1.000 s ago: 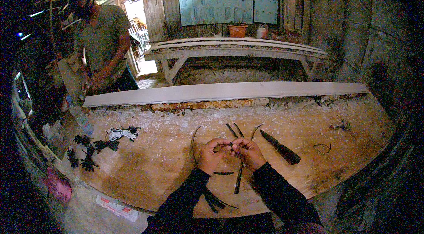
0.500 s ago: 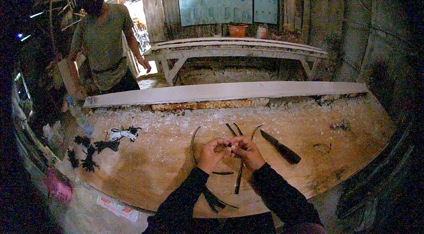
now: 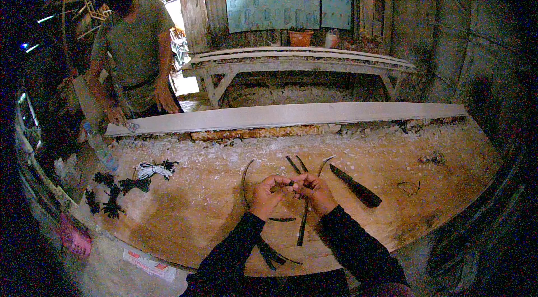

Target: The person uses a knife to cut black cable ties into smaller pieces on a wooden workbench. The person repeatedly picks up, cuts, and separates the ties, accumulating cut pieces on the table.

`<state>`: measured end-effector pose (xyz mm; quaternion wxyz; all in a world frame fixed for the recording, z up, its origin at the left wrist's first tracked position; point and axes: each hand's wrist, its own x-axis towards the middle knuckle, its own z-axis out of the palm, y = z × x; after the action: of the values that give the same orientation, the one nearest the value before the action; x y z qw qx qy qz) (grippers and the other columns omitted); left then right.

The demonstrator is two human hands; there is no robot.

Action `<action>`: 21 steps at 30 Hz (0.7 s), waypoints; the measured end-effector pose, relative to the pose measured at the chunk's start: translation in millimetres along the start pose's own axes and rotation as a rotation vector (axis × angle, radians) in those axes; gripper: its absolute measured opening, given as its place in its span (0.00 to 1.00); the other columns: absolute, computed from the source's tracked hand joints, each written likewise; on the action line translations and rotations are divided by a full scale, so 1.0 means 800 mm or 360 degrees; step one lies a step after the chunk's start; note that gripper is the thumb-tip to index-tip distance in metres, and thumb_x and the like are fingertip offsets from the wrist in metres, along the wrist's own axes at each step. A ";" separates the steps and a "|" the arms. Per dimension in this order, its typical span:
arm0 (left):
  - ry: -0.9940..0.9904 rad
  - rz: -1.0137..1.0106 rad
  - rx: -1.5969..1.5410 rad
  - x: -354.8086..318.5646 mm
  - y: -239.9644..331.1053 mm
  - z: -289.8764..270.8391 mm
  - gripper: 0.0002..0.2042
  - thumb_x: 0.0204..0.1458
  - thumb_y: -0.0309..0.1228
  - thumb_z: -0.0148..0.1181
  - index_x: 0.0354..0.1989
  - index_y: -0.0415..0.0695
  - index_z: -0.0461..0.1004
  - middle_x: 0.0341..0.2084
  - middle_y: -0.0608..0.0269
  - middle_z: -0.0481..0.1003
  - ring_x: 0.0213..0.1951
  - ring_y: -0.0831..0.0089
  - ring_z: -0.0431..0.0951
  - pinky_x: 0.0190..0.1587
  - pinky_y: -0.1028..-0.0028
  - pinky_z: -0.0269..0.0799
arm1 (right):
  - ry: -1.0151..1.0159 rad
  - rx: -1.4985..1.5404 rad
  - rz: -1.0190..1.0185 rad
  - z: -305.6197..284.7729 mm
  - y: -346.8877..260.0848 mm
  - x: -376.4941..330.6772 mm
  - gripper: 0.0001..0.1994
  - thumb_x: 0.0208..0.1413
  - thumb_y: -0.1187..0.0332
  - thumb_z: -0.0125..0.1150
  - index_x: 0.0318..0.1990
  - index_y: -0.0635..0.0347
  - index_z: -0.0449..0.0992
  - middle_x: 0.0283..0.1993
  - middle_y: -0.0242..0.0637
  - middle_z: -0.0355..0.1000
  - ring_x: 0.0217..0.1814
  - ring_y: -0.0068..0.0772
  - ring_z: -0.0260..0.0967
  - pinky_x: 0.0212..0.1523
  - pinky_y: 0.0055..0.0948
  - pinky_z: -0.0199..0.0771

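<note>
Over the middle of the wooden table, my left hand (image 3: 267, 197) and my right hand (image 3: 316, 195) meet fingertip to fingertip. Both are pinched on a small dark piece (image 3: 291, 183), mostly covered by the fingers, its kind unclear. Around them lie dark thin strips: a curved strip (image 3: 245, 182) left of my left hand, a straight strip (image 3: 302, 229) under my right wrist, and a short strip (image 3: 282, 219) between the forearms. A bunch of dark strips (image 3: 269, 253) lies beside my left forearm. Right of my right hand rests a long dark tapered blade-like piece (image 3: 357, 186).
Black bundles (image 3: 112, 199) and a white cord bundle (image 3: 155, 170) lie at the left, near a clear plastic bottle (image 3: 103, 151). A long pale board (image 3: 291, 116) spans the table's far side. Behind its left end stands a person (image 3: 134, 50). A thin loop (image 3: 409, 187) lies at right.
The person across the table has leaned nearer and brought a hand down to the pale board's left end. My hands stay almost still, pinched together.
</note>
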<state>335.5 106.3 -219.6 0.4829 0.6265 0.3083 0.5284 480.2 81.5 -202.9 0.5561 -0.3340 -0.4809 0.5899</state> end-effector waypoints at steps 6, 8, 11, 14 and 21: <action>0.0011 -0.0152 0.0003 -0.002 0.003 0.000 0.07 0.38 0.23 0.56 0.27 0.41 0.68 0.26 0.67 0.71 0.29 0.80 0.69 0.33 0.81 0.64 | -0.0079 0.0040 -0.0070 -0.007 0.005 0.004 0.06 0.44 0.72 0.54 0.31 0.61 0.68 0.26 0.30 0.68 0.24 0.18 0.62 0.27 0.16 0.63; 0.0004 0.0034 0.0008 0.000 0.005 0.002 0.06 0.38 0.23 0.56 0.27 0.41 0.68 0.25 0.68 0.71 0.27 0.81 0.69 0.29 0.82 0.64 | -0.0071 0.0010 -0.0056 -0.006 0.004 0.003 0.07 0.44 0.72 0.54 0.32 0.61 0.68 0.26 0.30 0.68 0.24 0.18 0.62 0.27 0.16 0.63; 0.0017 -0.0047 0.0021 -0.001 0.007 0.001 0.06 0.39 0.23 0.56 0.27 0.41 0.68 0.25 0.68 0.70 0.27 0.81 0.69 0.27 0.82 0.65 | -0.0021 -0.0034 0.0022 -0.001 -0.003 0.000 0.09 0.44 0.73 0.54 0.34 0.62 0.68 0.26 0.30 0.68 0.24 0.18 0.62 0.27 0.16 0.64; 0.0024 -0.0148 0.0023 -0.002 0.005 -0.002 0.06 0.38 0.23 0.56 0.26 0.41 0.68 0.25 0.67 0.71 0.27 0.81 0.69 0.29 0.82 0.65 | 0.0018 -0.0001 0.0102 0.005 -0.009 -0.002 0.09 0.44 0.73 0.54 0.36 0.62 0.68 0.27 0.29 0.68 0.24 0.18 0.62 0.27 0.16 0.64; 0.0014 0.0191 0.0078 0.002 -0.004 0.000 0.06 0.38 0.24 0.58 0.25 0.41 0.68 0.25 0.67 0.71 0.27 0.82 0.69 0.23 0.84 0.64 | -0.0018 -0.0083 0.0088 0.003 -0.009 -0.002 0.08 0.44 0.73 0.53 0.34 0.62 0.69 0.28 0.29 0.68 0.24 0.17 0.62 0.27 0.16 0.63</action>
<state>336.1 108.8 -222.4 0.4336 0.6531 0.2852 0.5515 480.2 78.8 -195.6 0.5281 -0.3580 -0.4898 0.5941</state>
